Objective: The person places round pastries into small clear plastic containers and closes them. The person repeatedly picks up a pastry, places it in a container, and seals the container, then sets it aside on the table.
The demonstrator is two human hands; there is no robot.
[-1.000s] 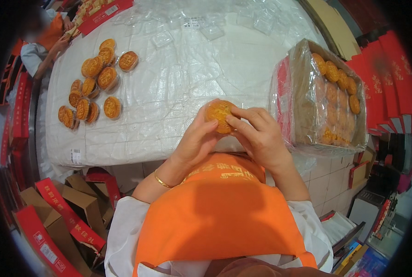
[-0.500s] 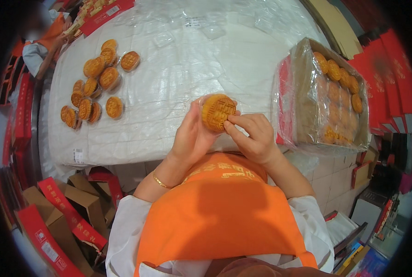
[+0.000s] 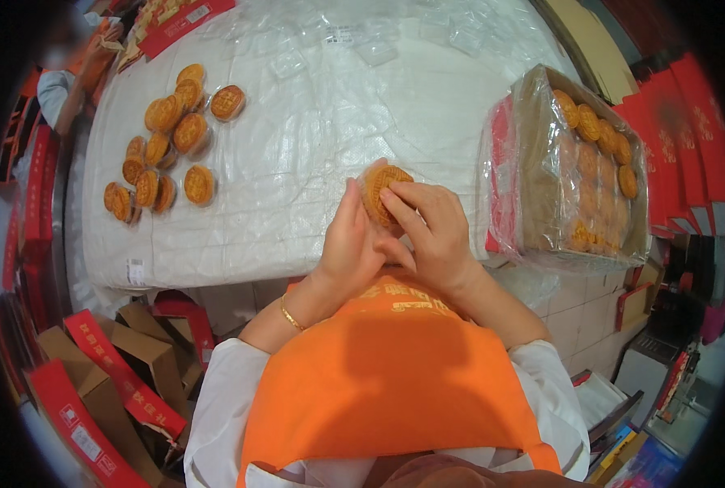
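Observation:
A golden round mooncake (image 3: 375, 200) in what looks like a clear plastic shell is held between my hands over the near edge of the covered table (image 3: 286, 235). My left hand (image 3: 347, 241) cups it from the left, fingers wrapped behind it. My right hand (image 3: 434, 230) has its fingertips pressed on the cake's top face from the right. Several mooncakes in clear shells (image 3: 190, 133) lie in a loose group left of my hands. To the right, a cardboard box (image 3: 533, 220) lined with plastic holds rows of mooncakes (image 3: 587, 124).
Empty clear shells (image 3: 376, 50) lie at the back. Another person's arm (image 3: 53, 102) is at upper left, near a red box (image 3: 176, 31). Red packaging (image 3: 678, 142) stands on the right. Cardboard cartons (image 3: 147, 350) and red strips fill the lower left; a tiled floor (image 3: 574, 325) shows lower right.
The cake has turned in my hands. My right hand has shifted slightly left, its fingers now over more of the cake. The other person's arm at upper left has moved slightly.

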